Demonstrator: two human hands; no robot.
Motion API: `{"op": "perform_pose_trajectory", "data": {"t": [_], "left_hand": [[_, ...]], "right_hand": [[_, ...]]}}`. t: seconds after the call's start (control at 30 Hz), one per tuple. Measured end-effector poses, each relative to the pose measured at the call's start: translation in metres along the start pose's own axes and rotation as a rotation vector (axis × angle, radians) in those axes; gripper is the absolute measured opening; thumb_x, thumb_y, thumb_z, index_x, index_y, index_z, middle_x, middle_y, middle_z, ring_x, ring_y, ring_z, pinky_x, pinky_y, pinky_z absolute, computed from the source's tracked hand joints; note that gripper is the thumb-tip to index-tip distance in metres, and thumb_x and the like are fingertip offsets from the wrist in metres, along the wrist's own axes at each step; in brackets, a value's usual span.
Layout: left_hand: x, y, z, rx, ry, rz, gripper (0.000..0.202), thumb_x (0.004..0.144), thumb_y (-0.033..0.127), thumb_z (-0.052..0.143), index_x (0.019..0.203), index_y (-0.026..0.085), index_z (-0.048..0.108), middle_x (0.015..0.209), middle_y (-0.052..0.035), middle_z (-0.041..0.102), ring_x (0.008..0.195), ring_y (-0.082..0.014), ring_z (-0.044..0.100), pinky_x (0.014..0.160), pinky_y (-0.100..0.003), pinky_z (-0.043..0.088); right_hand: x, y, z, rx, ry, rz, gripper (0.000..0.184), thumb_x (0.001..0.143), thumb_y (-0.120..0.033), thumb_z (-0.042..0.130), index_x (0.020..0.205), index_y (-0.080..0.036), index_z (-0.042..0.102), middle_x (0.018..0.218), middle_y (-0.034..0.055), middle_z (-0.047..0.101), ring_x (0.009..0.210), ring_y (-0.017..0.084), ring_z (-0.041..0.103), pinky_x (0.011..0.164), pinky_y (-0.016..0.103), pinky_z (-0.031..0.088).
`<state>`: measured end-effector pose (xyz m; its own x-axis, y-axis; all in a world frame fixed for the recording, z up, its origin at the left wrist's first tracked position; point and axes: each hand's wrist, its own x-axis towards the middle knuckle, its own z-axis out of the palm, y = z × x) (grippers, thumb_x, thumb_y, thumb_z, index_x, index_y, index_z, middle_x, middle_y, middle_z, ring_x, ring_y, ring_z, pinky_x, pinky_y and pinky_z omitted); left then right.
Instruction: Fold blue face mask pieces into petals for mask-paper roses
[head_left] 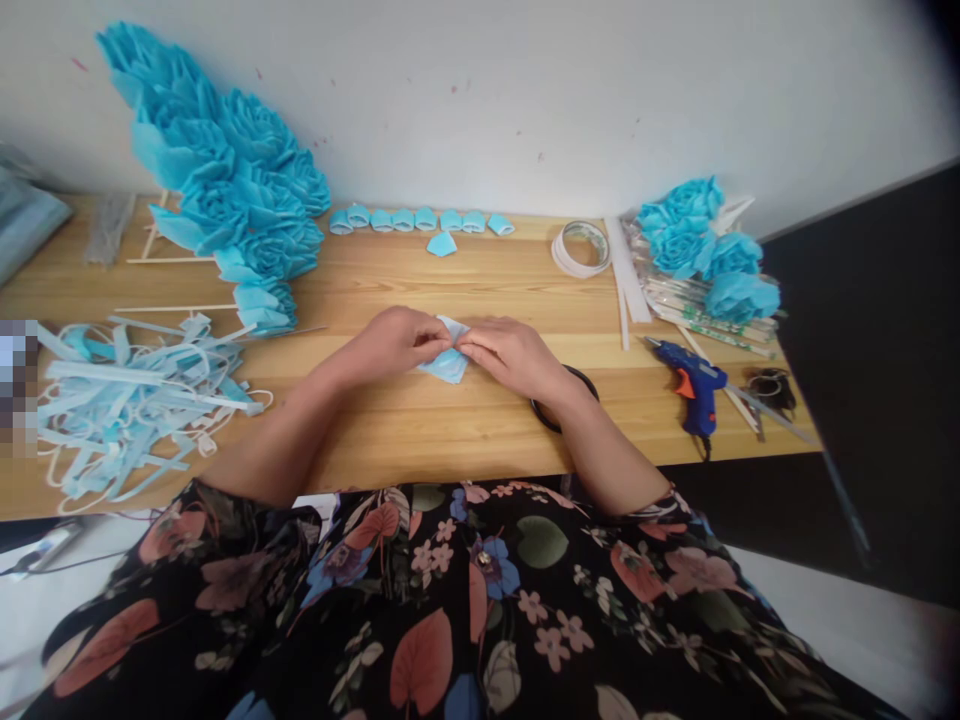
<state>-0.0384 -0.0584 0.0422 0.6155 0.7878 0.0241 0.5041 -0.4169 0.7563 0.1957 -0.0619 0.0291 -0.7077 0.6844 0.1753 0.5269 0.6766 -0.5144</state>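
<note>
Over the middle of the wooden table [420,430], a light blue piece of fabric [448,366] is pinched between my two hands. My left hand [401,338] grips it from the left, thumb against fingers. From the other side my right hand [510,352] closes on it, and the fingertips of both hands nearly meet. The fabric's middle is partly hidden by my fingers. Beyond my hands lies a single folded blue petal [442,244], in front of a row of several curled blue petals [403,219] along the wall.
Left: a large bunch of blue fabric roses [217,180] and a heap of cut mask strips [135,400]. Right: a tape roll [580,249], a blue glue gun [694,385], more blue roses [709,245] on packets of sticks. Under my right wrist lies a black ring [551,420].
</note>
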Motion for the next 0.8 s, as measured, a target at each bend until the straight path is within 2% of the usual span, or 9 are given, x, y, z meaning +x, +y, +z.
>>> {"op": "perform_pose_trajectory", "data": {"t": [0.2, 0.3, 0.43, 0.5, 0.57, 0.67, 0.73, 0.8], "left_hand": [[0.001, -0.002, 0.004, 0.008, 0.022, 0.015, 0.031, 0.092, 0.037, 0.052, 0.076, 0.017, 0.070, 0.067, 0.0001, 0.065, 0.061, -0.0112, 0.054, 0.060, -0.025, 0.035], [0.001, 0.000, 0.004, -0.052, 0.090, 0.012, 0.032, 0.092, 0.041, 0.056, 0.077, 0.016, 0.071, 0.069, -0.0012, 0.067, 0.063, -0.0122, 0.056, 0.061, -0.025, 0.039], [-0.001, 0.007, -0.001, -0.147, 0.352, -0.024, 0.050, 0.096, 0.057, 0.054, 0.070, 0.015, 0.066, 0.069, -0.0047, 0.068, 0.065, -0.0136, 0.058, 0.064, -0.026, 0.044], [-0.003, 0.012, -0.004, -0.219, 0.439, -0.039, 0.061, 0.098, 0.065, 0.049, 0.066, 0.015, 0.065, 0.068, -0.0066, 0.069, 0.065, -0.0141, 0.060, 0.066, -0.027, 0.047], [-0.004, 0.015, -0.005, -0.299, 0.417, -0.051, 0.068, 0.097, 0.070, 0.045, 0.066, 0.015, 0.068, 0.066, -0.0083, 0.071, 0.063, -0.0144, 0.061, 0.065, -0.027, 0.049], [-0.005, 0.018, -0.003, -0.394, 0.241, -0.072, 0.076, 0.095, 0.077, 0.042, 0.071, 0.013, 0.074, 0.069, -0.0113, 0.074, 0.060, -0.0150, 0.062, 0.062, -0.028, 0.051], [-0.004, 0.018, 0.002, -0.449, 0.137, -0.096, 0.081, 0.094, 0.080, 0.038, 0.080, 0.011, 0.078, 0.078, -0.0139, 0.077, 0.065, -0.0171, 0.067, 0.064, -0.029, 0.054], [-0.001, 0.015, 0.008, -0.531, 0.097, -0.120, 0.082, 0.094, 0.081, 0.037, 0.092, 0.010, 0.079, 0.090, -0.0165, 0.079, 0.077, -0.0211, 0.073, 0.071, -0.032, 0.058]], "right_hand": [[0.000, 0.000, 0.002, -0.005, -0.009, 0.003, 0.024, 0.104, -0.037, 0.052, 0.096, -0.022, 0.069, 0.098, 0.0057, 0.076, 0.091, 0.020, 0.066, 0.084, 0.033, 0.046], [0.001, -0.003, 0.002, -0.040, 0.025, 0.033, 0.017, 0.100, -0.031, 0.055, 0.093, -0.022, 0.067, 0.098, 0.0070, 0.075, 0.093, 0.022, 0.065, 0.085, 0.036, 0.046], [0.002, -0.007, -0.001, 0.004, 0.279, 0.075, 0.011, 0.096, -0.029, 0.056, 0.092, -0.024, 0.065, 0.105, 0.0081, 0.076, 0.103, 0.025, 0.065, 0.094, 0.042, 0.048], [0.001, -0.008, -0.003, 0.038, 0.395, 0.100, 0.009, 0.095, -0.029, 0.057, 0.092, -0.025, 0.064, 0.107, 0.0072, 0.077, 0.105, 0.025, 0.067, 0.097, 0.045, 0.049], [0.001, -0.009, -0.005, 0.046, 0.452, 0.131, 0.007, 0.094, -0.028, 0.058, 0.091, -0.025, 0.064, 0.107, 0.0066, 0.077, 0.104, 0.025, 0.068, 0.097, 0.046, 0.050], [0.000, -0.010, -0.006, 0.006, 0.505, 0.150, 0.008, 0.095, -0.027, 0.058, 0.090, -0.026, 0.065, 0.108, 0.0067, 0.078, 0.104, 0.026, 0.068, 0.097, 0.047, 0.051], [0.000, -0.011, -0.005, -0.031, 0.544, 0.118, 0.009, 0.096, -0.027, 0.058, 0.090, -0.026, 0.065, 0.108, 0.0071, 0.077, 0.105, 0.026, 0.068, 0.098, 0.048, 0.051], [0.001, -0.013, -0.005, -0.071, 0.550, 0.072, 0.010, 0.097, -0.027, 0.058, 0.091, -0.026, 0.066, 0.109, 0.0070, 0.077, 0.106, 0.026, 0.067, 0.098, 0.048, 0.051]]}}
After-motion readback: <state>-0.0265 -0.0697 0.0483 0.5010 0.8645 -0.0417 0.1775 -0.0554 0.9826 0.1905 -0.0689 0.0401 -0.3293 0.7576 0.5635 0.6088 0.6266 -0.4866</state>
